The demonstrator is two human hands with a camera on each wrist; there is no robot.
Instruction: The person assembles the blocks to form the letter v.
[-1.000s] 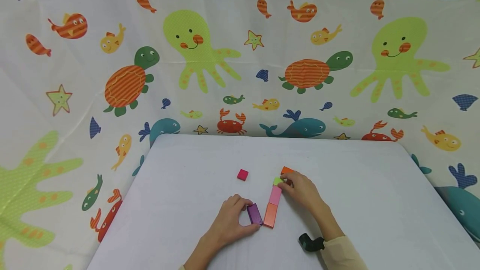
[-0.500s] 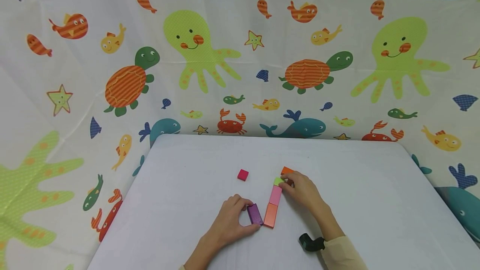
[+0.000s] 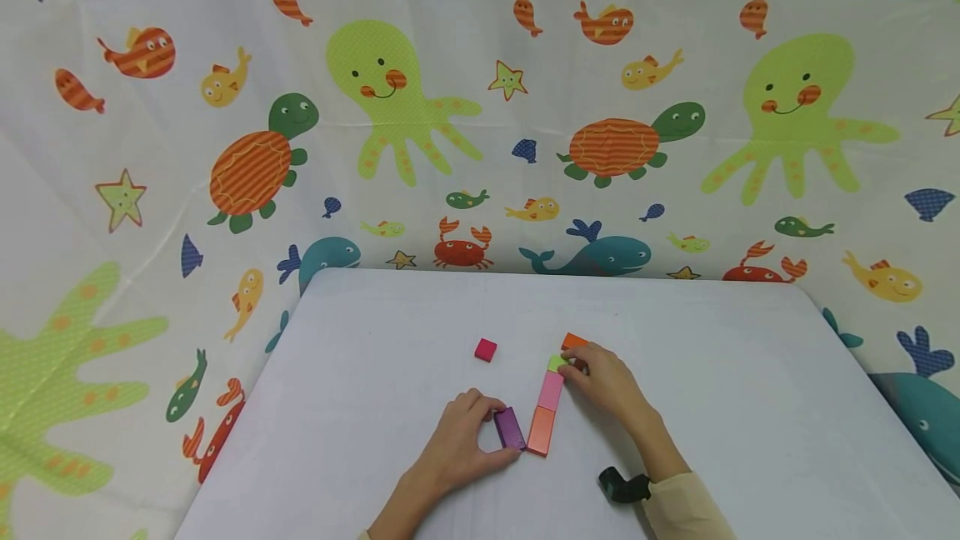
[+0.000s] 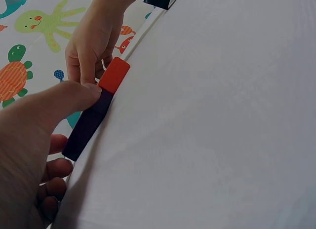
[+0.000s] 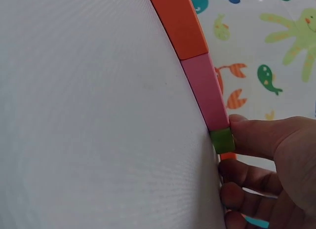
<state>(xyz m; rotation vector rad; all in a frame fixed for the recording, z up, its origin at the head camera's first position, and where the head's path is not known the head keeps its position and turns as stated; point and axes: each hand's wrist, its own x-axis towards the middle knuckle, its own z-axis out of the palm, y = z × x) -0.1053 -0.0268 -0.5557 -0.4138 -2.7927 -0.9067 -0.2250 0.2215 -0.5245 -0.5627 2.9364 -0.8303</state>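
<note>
On the white table (image 3: 360, 373), left hand (image 3: 459, 440) pinching purple block (image 3: 510, 428), right hand (image 3: 609, 380) pinching green block (image 3: 555, 362).
Purple angles beside the salmon block (image 3: 541, 432); green sits against the pink block (image 3: 551, 391) at its far end.

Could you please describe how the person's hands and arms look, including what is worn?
The left hand and right hand wear no gloves. The right sleeve is plain cream, with a black curved piece beside its edge; only a sliver of left sleeve shows.
</note>
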